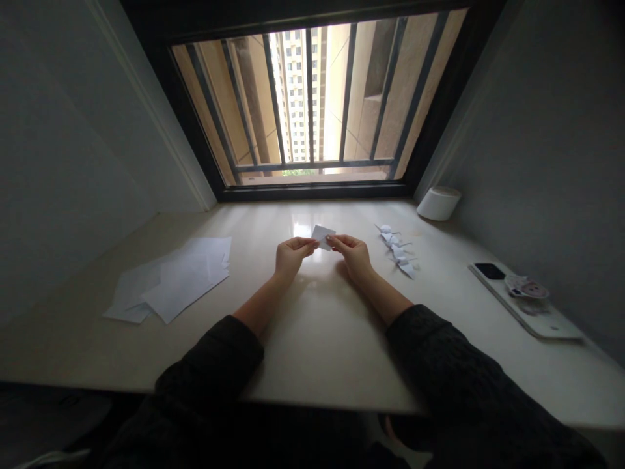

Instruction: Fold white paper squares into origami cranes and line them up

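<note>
Between my two hands is a small folded piece of white paper [322, 232], held up over the pale tabletop [312, 339]. My left hand [293, 253] pinches its lower left side. On the right side, the thumb and fingers of my right hand [352, 253] are closed on the same paper. Its finer creases are too small to make out. To the right of my right hand lies a row of several small folded paper figures [396, 249], which look like cranes.
Loose white paper sheets [183, 277] lie overlapping on the left. At the right is a phone [530, 306] with a cartoon grip on its back. A white cylindrical object [438, 203] stands by the right wall. A barred window [312, 189] closes off the far side.
</note>
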A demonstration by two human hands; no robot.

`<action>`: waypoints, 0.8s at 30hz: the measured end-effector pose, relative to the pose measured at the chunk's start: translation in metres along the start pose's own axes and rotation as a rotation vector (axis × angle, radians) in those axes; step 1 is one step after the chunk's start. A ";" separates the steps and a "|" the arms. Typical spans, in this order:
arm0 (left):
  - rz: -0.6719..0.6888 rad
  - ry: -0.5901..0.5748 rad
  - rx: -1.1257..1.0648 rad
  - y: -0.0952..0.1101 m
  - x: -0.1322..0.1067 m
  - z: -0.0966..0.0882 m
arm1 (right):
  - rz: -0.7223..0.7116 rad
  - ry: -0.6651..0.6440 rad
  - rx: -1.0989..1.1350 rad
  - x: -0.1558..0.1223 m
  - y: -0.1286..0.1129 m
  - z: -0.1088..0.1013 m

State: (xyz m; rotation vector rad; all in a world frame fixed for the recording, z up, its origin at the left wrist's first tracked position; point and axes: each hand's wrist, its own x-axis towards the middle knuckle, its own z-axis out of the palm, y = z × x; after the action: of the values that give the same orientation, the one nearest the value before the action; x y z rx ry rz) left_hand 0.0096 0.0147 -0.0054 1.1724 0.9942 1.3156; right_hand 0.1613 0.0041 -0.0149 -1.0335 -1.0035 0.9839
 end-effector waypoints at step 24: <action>0.174 -0.001 0.234 0.001 0.000 -0.004 | 0.054 -0.005 0.055 0.001 0.001 -0.003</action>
State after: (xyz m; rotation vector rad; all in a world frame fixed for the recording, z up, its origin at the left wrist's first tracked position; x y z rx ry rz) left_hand 0.0051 0.0146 -0.0051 1.4644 1.0861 1.3596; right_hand 0.1645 0.0046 -0.0167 -1.0174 -0.9514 1.0536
